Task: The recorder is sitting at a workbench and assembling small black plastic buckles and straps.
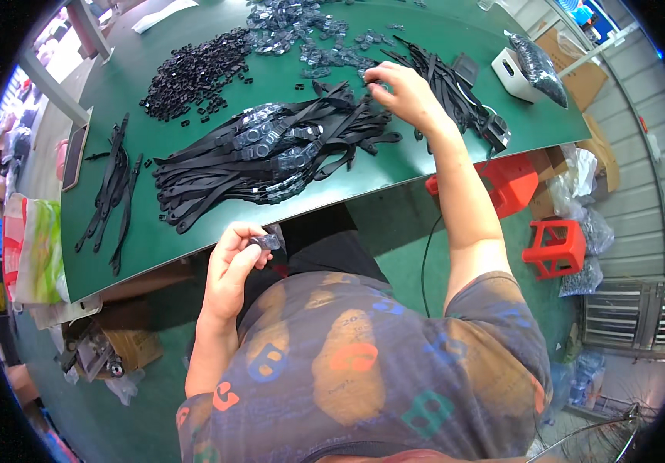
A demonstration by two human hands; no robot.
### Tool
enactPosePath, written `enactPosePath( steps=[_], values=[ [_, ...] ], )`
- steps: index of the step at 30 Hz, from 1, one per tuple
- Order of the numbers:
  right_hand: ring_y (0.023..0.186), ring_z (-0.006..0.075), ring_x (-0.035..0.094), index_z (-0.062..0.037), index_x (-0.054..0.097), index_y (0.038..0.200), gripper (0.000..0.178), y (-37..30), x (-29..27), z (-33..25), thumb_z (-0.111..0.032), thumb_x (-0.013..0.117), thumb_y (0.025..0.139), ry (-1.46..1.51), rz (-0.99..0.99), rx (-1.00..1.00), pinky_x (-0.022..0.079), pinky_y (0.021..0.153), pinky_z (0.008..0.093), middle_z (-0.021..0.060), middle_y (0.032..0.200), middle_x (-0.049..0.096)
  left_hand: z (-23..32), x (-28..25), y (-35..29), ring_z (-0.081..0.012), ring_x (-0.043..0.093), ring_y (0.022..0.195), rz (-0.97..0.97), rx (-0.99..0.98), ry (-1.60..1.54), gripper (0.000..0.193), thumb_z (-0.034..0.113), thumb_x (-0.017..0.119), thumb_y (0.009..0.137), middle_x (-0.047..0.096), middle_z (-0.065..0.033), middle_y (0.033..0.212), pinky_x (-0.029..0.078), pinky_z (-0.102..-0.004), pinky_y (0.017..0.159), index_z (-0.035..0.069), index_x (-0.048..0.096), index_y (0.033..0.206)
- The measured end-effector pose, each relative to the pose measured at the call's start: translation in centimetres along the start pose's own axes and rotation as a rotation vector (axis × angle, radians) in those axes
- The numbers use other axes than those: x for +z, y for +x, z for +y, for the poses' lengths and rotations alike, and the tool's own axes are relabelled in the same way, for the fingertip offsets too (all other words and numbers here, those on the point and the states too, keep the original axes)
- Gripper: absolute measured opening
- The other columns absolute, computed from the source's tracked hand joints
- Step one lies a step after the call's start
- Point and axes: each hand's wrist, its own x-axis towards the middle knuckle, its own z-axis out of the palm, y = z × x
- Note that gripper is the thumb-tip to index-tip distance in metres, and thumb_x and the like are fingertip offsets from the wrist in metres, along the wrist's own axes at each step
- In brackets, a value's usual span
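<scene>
Just in front of the table's near edge, my left hand (234, 264) pinches a small dark plastic part (265, 242) wrapped in a clear bag. My right hand (402, 91) is stretched out over the green table (456, 162), its thumb and fingers curled together beside the far end of a bundle of black straps (217, 166). What those fingers hold, if anything, is too small to make out. Several clear-bagged parts (269, 147) lie on top of the bundle. Beyond my right hand spreads a pile of more bagged dark parts (294, 27).
A heap of small black buckles (197, 73) lies at the back left. Loose straps (113, 185) lie at far left, and more straps (444, 81) to the right. A white bin (511, 77) holds a bag of black pieces (539, 68). Red stools (555, 248) stand at right.
</scene>
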Motion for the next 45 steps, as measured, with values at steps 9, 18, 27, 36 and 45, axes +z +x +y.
enactPosePath(
  steps=[9,18,27,36,45],
  values=[
    [0.065,0.0036,0.055,-0.0058,0.072,0.111,0.023,-5.0,-0.3,-16.0,-0.020,0.070,0.093,1.198,-0.248,0.554,0.044,0.056,0.0194,-0.0023,0.079,0.066,-1.1,0.1,0.8,-0.0055,0.046,0.076,0.069,-0.007,0.031,0.008,0.012,0.056,0.101,0.053,0.0031,0.084,0.040,-0.0230,0.071,0.005,0.058,0.104],
    [0.067,0.0029,0.052,-0.0058,0.073,0.110,0.023,-6.5,5.1,-20.9,-0.024,0.068,0.096,1.580,-0.485,0.599,0.042,0.058,0.0190,-0.0020,0.086,0.065,-0.5,0.1,0.0,-0.0101,0.042,0.073,0.034,-0.073,-0.371,0.020,0.027,0.050,0.106,0.043,0.0023,0.078,0.039,-0.0288,0.073,0.008,0.054,0.105],
    [0.072,0.0020,0.054,-0.0076,0.072,0.109,0.019,-6.6,6.1,-21.6,-0.020,0.069,0.095,1.559,-0.474,0.492,0.044,0.061,0.0162,-0.0039,0.091,0.065,-1.0,-0.8,-0.3,-0.0092,0.043,0.074,-0.069,-0.105,-0.469,0.020,0.027,0.052,0.106,0.046,0.0024,0.080,0.041,-0.0274,0.073,0.007,0.056,0.107],
    [0.071,0.0023,0.053,-0.0060,0.070,0.107,0.014,-6.6,6.0,-21.9,-0.016,0.066,0.097,1.577,-0.449,0.438,0.045,0.062,0.0181,-0.0040,0.093,0.064,-1.3,-0.6,-0.4,-0.0081,0.042,0.074,-0.039,-0.120,-0.403,0.018,0.024,0.052,0.106,0.048,0.0033,0.080,0.040,-0.0255,0.071,0.007,0.057,0.107],
    [0.076,0.0273,0.057,-0.0041,0.063,0.085,0.010,-5.8,4.3,-22.8,-0.008,0.072,0.084,0.423,0.048,-0.237,0.045,0.069,0.0361,0.0096,0.081,0.060,-2.3,-1.0,-0.3,-0.0069,0.051,0.076,0.073,-0.056,-0.342,0.017,0.017,0.058,0.102,0.057,0.0028,0.085,0.043,-0.0232,0.072,0.005,0.064,0.112]
  ],
)
